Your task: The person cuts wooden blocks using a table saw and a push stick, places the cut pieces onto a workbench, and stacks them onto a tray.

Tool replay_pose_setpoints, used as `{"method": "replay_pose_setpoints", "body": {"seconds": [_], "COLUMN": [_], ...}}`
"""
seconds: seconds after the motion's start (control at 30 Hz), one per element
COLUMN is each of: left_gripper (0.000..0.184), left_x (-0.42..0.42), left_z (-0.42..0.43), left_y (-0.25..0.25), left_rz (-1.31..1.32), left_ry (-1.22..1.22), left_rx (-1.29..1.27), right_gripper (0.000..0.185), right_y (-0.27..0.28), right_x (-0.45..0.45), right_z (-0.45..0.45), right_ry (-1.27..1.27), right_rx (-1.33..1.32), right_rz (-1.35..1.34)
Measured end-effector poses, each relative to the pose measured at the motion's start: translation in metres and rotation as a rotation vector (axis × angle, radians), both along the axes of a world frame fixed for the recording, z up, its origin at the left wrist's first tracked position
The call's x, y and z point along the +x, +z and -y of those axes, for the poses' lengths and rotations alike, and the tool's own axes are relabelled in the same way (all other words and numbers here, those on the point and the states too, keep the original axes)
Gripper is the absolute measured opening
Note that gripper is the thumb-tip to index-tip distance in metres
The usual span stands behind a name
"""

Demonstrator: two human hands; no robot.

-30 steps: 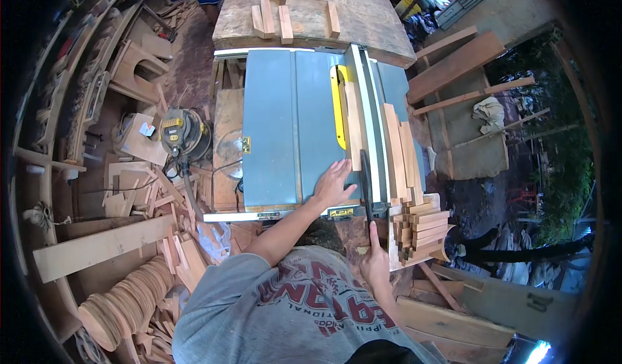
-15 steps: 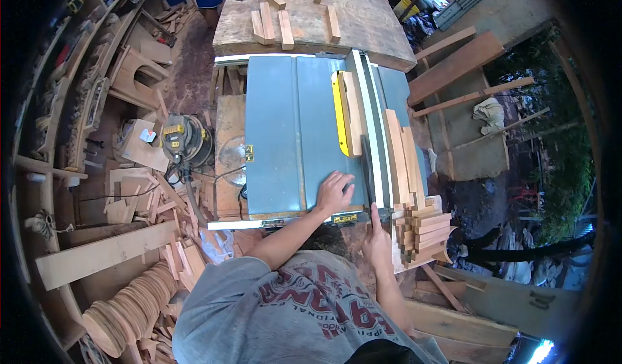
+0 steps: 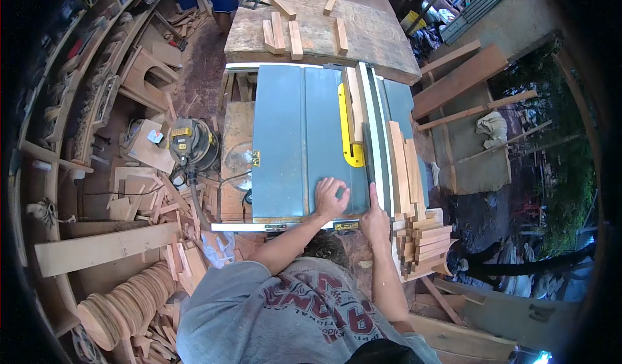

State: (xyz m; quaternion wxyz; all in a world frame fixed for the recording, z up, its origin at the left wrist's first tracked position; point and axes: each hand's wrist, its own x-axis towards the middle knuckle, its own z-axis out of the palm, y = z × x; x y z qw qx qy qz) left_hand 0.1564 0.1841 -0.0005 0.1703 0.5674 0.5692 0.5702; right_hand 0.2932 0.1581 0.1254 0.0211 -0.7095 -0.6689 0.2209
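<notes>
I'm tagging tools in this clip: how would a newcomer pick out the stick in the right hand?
Start at the big blue tabletop. Toward its right runs a long white rail. Just left of that, the right hand holds the stick: dark, unlike the pale wood beyond.

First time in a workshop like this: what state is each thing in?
Left hand: fingers curled, apparently empty.
Right hand: gripping the push stick.
Push stick: pointing away from the person.
Wood strip: lying lengthwise on the saw table.
Saw table: cannot tell whether running.
Blocks at right: stacked.
Vacuum-like machine: standing; on or off unclear.
</notes>
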Motion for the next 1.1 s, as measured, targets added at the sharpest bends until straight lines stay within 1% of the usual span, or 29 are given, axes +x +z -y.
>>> {"method": "replay_pose_setpoints", "body": {"seconds": [0.07, 0.13, 0.2, 0.27, 0.3, 0.37, 0.4, 0.47, 0.5, 0.57, 0.67, 0.73, 0.83, 0.87, 1.0, 1.03, 1.07, 1.1], "left_gripper": [0.015, 0.015, 0.027, 0.047, 0.047, 0.059, 0.059, 0.059, 0.059, 0.06, 0.062, 0.063, 0.066, 0.068, 0.07, 0.071, 0.071, 0.071], "left_x": [-0.024, -0.063, -0.116, -0.155, -0.164, -0.17, -0.171, -0.174, -0.175, -0.174, -0.172, -0.173, -0.173, -0.173, -0.172, -0.173, -0.173, -0.174], "left_z": [0.002, -0.007, -0.015, -0.024, -0.028, -0.038, -0.042, -0.045, -0.047, -0.049, -0.053, -0.054, -0.058, -0.058, -0.06, -0.06, -0.06, -0.061], "left_y": [0.008, -0.003, 0.002, -0.001, -0.005, -0.015, -0.016, -0.017, -0.014, -0.009, -0.012, -0.005, 0.002, 0.003, 0.002, 0.002, 0.001, 0.001], "left_rz": [-0.018, -0.147, -0.283, -0.437, -0.43, -0.258, -0.25, -0.066, -0.063, -0.12, -0.171, -0.183, -0.204, -0.211, -0.244, -0.24, -0.237, -0.24], "left_ry": [0.061, 0.215, 0.418, 0.67, 0.68, 0.667, 0.675, 0.697, 0.702, 0.7, 0.712, 0.7, 0.684, 0.68, 0.699, 0.688, 0.676, 0.681], "left_rx": [-0.017, 0.014, -0.109, -0.306, -0.303, -0.47, -0.468, -0.459, -0.455, -0.539, -0.584, -0.608, -0.648, -0.665, -0.687, -0.684, -0.684, -0.685], "right_gripper": [0.093, 0.092, 0.091, 0.087, 0.087, 0.084, 0.084, 0.082, 0.082, 0.082, 0.082, 0.082, 0.08, 0.077, 0.074, 0.073, 0.071, 0.07], "right_y": [-0.004, -0.012, -0.016, -0.016, -0.005, 0.023, 0.021, 0.005, 0.002, -0.002, 0.002, 0.006, 0.025, 0.032, 0.038, 0.041, 0.045, 0.046], "right_x": [-0.003, -0.009, -0.017, -0.025, -0.033, -0.049, -0.051, -0.048, -0.049, -0.052, -0.06, -0.064, -0.061, -0.058, -0.06, -0.062, -0.064, -0.065], "right_z": [-0.021, -0.063, -0.11, -0.146, -0.161, -0.185, -0.2, -0.238, -0.254, -0.274, -0.303, -0.322, -0.373, -0.389, -0.443, -0.452, -0.461, -0.476], "right_ry": [0.013, 0.033, 0.049, 0.077, 0.086, 0.007, 0.015, 0.063, 0.068, 0.073, 0.082, 0.083, 0.065, 0.059, 0.058, 0.076, 0.073, 0.09], "right_rx": [0.01, 0.041, 0.08, 0.141, 0.147, -0.039, -0.034, 0.067, 0.063, 0.08, 0.099, 0.096, -0.047, -0.131, -0.18, -0.155, -0.155, -0.137], "right_rz": [0.049, 0.033, 0.012, -0.002, 0.002, -0.005, -0.001, -0.046, -0.06, -0.063, -0.059, -0.054, -0.39, -0.456, -0.501, -0.507, -0.572, -0.566]}}
